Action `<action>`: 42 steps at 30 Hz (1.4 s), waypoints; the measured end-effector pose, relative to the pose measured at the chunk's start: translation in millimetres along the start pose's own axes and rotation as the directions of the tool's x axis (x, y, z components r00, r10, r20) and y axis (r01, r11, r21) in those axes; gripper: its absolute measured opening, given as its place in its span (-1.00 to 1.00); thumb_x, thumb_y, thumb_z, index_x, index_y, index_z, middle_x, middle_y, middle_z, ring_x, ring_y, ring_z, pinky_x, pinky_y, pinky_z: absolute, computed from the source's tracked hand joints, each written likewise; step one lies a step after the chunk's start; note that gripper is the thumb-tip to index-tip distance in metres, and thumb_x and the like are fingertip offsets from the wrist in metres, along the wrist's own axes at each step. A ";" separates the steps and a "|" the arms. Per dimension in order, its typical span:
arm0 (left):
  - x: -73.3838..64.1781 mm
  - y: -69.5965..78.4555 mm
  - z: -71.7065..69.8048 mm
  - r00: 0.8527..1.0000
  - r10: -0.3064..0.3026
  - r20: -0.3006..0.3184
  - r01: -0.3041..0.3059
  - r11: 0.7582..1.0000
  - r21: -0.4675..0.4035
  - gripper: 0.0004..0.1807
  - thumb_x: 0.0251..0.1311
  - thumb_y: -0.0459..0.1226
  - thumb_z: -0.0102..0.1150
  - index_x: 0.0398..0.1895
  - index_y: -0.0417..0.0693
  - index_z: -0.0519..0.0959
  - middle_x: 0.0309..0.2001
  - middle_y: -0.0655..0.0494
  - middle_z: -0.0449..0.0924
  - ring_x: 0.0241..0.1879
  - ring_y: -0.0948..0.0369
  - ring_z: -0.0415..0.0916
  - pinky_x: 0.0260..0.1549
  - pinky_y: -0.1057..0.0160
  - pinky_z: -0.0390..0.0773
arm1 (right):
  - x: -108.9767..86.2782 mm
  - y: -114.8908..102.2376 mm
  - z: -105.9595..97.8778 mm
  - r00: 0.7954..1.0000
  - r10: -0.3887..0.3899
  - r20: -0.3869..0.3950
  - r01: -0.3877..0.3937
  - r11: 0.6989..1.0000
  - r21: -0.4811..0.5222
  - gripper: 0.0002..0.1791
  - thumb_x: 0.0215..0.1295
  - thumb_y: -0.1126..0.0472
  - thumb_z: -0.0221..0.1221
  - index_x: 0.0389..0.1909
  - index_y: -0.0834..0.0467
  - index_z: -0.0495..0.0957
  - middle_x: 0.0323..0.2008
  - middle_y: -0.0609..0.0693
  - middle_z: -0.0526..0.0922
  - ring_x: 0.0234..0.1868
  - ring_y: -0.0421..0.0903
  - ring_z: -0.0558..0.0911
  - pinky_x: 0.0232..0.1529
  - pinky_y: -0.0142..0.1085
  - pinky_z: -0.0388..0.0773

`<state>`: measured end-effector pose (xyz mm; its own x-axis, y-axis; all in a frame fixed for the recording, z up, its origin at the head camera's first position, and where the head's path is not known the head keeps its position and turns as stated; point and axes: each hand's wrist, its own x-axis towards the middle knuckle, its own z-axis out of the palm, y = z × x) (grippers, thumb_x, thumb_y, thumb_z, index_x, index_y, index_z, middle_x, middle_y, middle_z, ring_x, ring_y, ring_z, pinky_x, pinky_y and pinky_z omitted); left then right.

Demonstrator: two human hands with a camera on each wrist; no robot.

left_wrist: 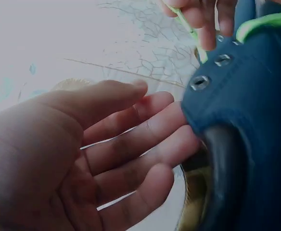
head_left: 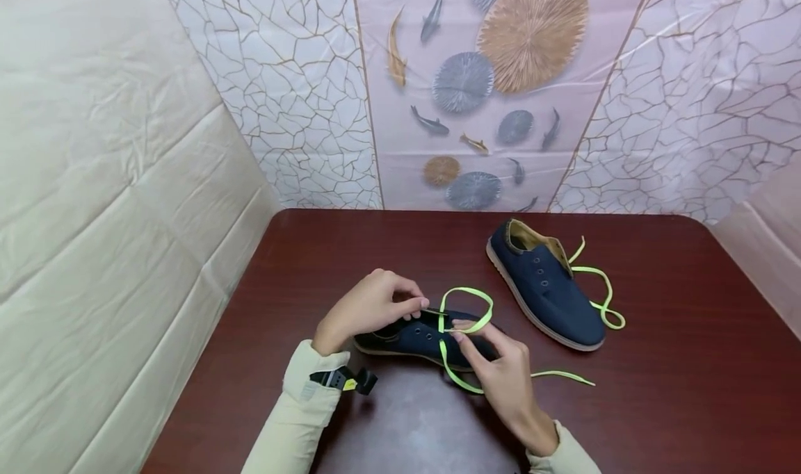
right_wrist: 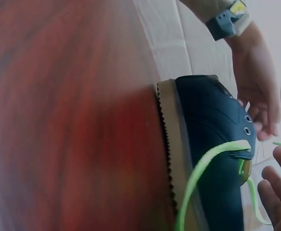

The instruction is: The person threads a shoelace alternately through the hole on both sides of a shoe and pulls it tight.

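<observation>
While the right grip (head_left: 500, 373) pinched the lace (head_left: 467, 290), the left grip (head_left: 370, 304), relaxed, touched the shoe (head_left: 421, 343), probably to steady it.

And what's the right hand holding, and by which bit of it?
The right hand pinches the green lace close to one tip, between thumb and fingers.

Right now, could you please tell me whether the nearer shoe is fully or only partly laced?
Only partly: the lace runs through the shoe, but two eyelets beside it are empty.
</observation>
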<state>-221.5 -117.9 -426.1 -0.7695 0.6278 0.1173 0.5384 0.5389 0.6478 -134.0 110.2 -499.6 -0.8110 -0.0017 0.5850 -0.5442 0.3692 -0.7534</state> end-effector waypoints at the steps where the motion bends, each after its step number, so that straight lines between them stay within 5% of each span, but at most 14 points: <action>1: -3.1 -0.3 1.3 1.000 -0.010 0.000 0.010 1.000 0.021 -0.83 0.49 -0.17 0.28 -0.20 0.05 0.83 -0.50 0.33 0.70 -0.51 0.25 0.62 -0.44 0.32 0.51 | -2.3 0.5 0.9 1.000 0.005 -0.003 -0.005 1.000 0.006 -0.84 0.27 0.43 0.44 -0.16 0.19 0.79 -0.12 0.07 0.84 -0.02 -0.13 0.80 0.06 -0.52 0.58; 9: -26.1 -6.7 30.2 0.996 -0.055 -0.069 0.062 0.993 0.104 -0.77 0.54 -0.09 0.20 -0.05 0.11 0.82 -0.53 0.34 0.62 -0.65 0.43 0.32 -0.50 0.34 0.41 | -16.1 6.4 4.6 0.999 0.026 -0.043 -0.023 0.998 0.060 -0.77 0.22 0.49 0.44 -0.17 0.15 0.80 -0.13 0.14 0.83 0.00 0.02 0.79 0.09 -0.48 0.59; 14: -32.3 -13.2 44.5 0.978 -0.001 -0.211 0.044 0.979 0.200 -0.77 0.56 -0.07 0.16 -0.19 0.21 0.79 -0.42 0.43 0.65 -0.46 0.43 0.48 -0.31 0.26 0.53 | -17.6 12.3 17.1 0.996 -0.022 -0.088 0.030 0.995 0.090 -0.76 0.22 0.51 0.43 -0.16 0.17 0.80 -0.15 0.16 0.81 0.02 0.10 0.77 0.11 -0.45 0.58; 19: -33.6 -18.5 53.8 0.957 0.063 -0.283 0.013 0.965 0.260 -0.77 0.53 -0.05 0.19 -0.33 0.28 0.75 -0.44 0.46 0.64 -0.43 0.46 0.48 -0.35 0.27 0.48 | -18.9 12.8 28.3 0.986 -0.076 -0.148 0.095 0.987 0.129 -0.73 0.16 0.59 0.42 -0.16 0.26 0.78 -0.15 0.21 0.80 0.03 0.13 0.76 0.14 -0.42 0.58; 26: -32.0 -21.4 62.7 0.934 0.139 -0.329 -0.027 0.946 0.323 -0.58 0.52 -0.04 0.21 -0.60 0.27 0.42 -0.66 0.42 0.22 -0.60 0.42 0.21 -0.55 0.35 0.20 | -21.5 10.2 37.2 0.971 -0.175 -0.163 0.193 0.976 0.099 -0.66 0.07 0.63 0.43 -0.18 0.23 0.78 -0.24 0.10 0.80 -0.04 0.21 0.72 0.20 -0.34 0.55; 34: -28.5 -19.4 62.8 0.931 0.153 -0.332 -0.044 0.949 0.314 -0.65 0.50 -0.05 0.24 -0.54 0.26 0.53 -0.65 0.44 0.27 -0.59 0.44 0.22 -0.52 0.36 0.22 | -21.7 12.6 36.2 0.970 -0.167 -0.176 0.170 0.985 0.004 -0.68 0.07 0.56 0.47 -0.21 0.14 0.80 -0.21 0.04 0.77 -0.08 0.05 0.66 0.15 -0.42 0.49; 42: -33.5 -23.1 65.3 0.927 0.140 -0.349 -0.061 0.972 0.229 -0.64 0.51 -0.04 0.23 -0.55 0.31 0.53 -0.63 0.48 0.27 -0.60 0.46 0.20 -0.52 0.37 0.24 | -24.7 12.9 37.4 0.982 -0.162 -0.095 0.158 0.986 -0.055 -0.70 0.11 0.47 0.51 -0.18 0.10 0.82 -0.23 -0.04 0.69 -0.13 -0.05 0.57 0.00 -0.43 0.44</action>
<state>-185.7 -114.7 -494.2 -0.7572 0.4615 0.4622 0.6487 0.6139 0.4498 -129.0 80.2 -535.1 -0.6877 0.0268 0.7255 -0.6527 0.4148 -0.6340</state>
